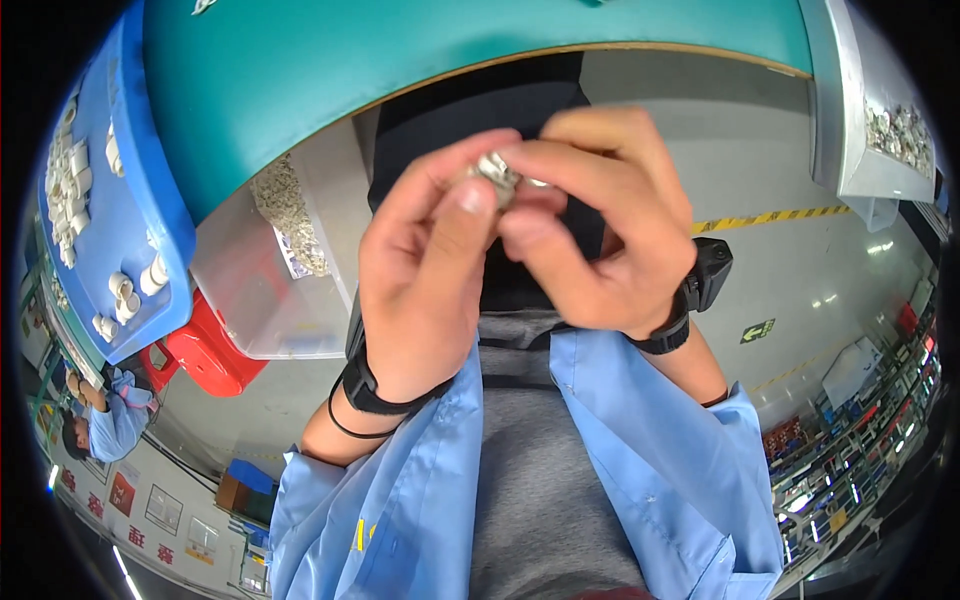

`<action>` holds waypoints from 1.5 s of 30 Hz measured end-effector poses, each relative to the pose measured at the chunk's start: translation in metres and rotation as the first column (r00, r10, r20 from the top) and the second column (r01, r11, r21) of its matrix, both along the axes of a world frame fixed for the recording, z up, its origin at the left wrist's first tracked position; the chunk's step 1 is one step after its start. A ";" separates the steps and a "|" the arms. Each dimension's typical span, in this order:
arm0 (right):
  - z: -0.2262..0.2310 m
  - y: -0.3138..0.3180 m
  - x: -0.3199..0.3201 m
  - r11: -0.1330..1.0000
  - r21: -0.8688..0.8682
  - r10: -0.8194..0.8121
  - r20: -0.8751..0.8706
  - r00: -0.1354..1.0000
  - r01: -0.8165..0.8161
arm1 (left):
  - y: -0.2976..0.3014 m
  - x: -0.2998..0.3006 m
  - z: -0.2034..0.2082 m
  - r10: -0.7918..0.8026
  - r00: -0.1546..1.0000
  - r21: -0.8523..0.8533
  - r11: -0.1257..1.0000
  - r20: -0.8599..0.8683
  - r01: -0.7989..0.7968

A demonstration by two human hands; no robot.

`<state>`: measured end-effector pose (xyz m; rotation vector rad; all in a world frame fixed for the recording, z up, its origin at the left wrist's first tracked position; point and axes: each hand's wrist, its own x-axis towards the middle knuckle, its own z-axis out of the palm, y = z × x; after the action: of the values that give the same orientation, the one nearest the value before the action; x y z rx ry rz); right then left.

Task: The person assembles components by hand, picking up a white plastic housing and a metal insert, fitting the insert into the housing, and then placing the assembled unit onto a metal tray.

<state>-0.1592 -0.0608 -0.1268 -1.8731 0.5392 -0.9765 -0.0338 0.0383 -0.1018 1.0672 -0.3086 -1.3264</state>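
In front of my body, over my lap, both hands are raised and close together. My left hand pinches a small whitish, shiny fitting between thumb and fingers. My right hand is closed against the fitting's right side, its thumb and fingers bent inward. A small bright metallic piece shows between the right fingers; I cannot tell whether it is part of the fitting. The fingers cover much of both.
A green-topped table curves across the far side. To the left, a blue tray holds several white cylindrical fittings, above a clear bin and a red stool. A metal tray of small parts stands right. Another person works at far left.
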 end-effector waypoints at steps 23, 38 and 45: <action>-0.014 -0.004 0.021 0.922 -0.357 -0.188 -0.077 0.979 0.149 | -0.018 0.015 -0.008 0.078 0.957 -0.086 0.991 -0.279 -0.106; -0.032 0.000 0.029 0.979 -0.056 -0.194 0.029 0.980 0.196 | -0.023 0.011 -0.018 0.027 1.000 -0.064 0.998 -0.004 -0.027; -0.025 -0.017 0.023 0.989 -0.086 -0.125 -0.058 0.991 0.119 | -0.029 -0.003 -0.029 0.173 0.985 -0.197 0.966 0.004 -0.169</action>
<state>-0.1359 -0.0781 -0.1519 -1.9681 0.6668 -1.0361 -0.0370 0.0092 -0.1313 0.9212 -0.3474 -1.1067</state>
